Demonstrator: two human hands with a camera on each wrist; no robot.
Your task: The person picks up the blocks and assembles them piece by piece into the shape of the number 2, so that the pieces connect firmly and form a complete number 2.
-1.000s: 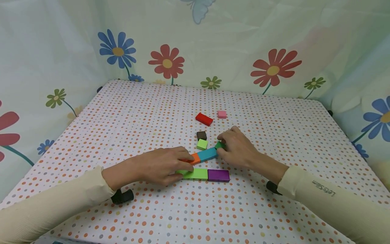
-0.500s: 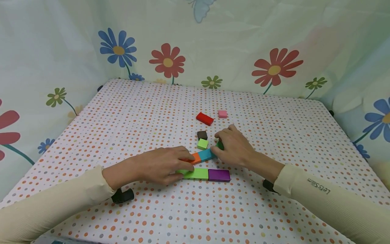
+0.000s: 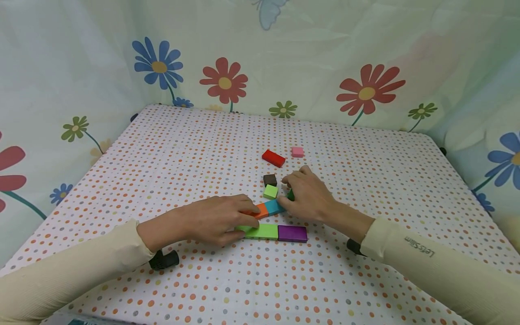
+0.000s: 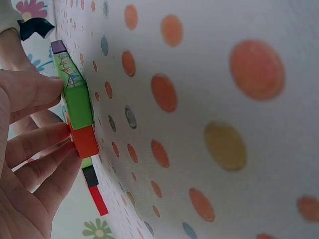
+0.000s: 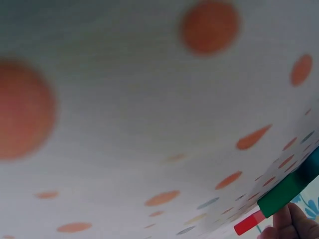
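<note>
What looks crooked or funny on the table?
The orange block and blue block slant away from the long lime block and purple block, so the rows don't match. The red block lies crooked too. I see nothing spilled or broken.

Orange block (image 3: 262, 211) against blue block (image 3: 274, 207)

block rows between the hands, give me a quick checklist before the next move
1. Left hand touching both light green block and orange block: ok.
2. Right hand on dark green block: ok.
3. Purple block end to end with light green block: ok.
4. Orange block and blue block parallel to that row: not ok, they slant away.
5. Red block and pink block clear of both hands: ok.
</note>
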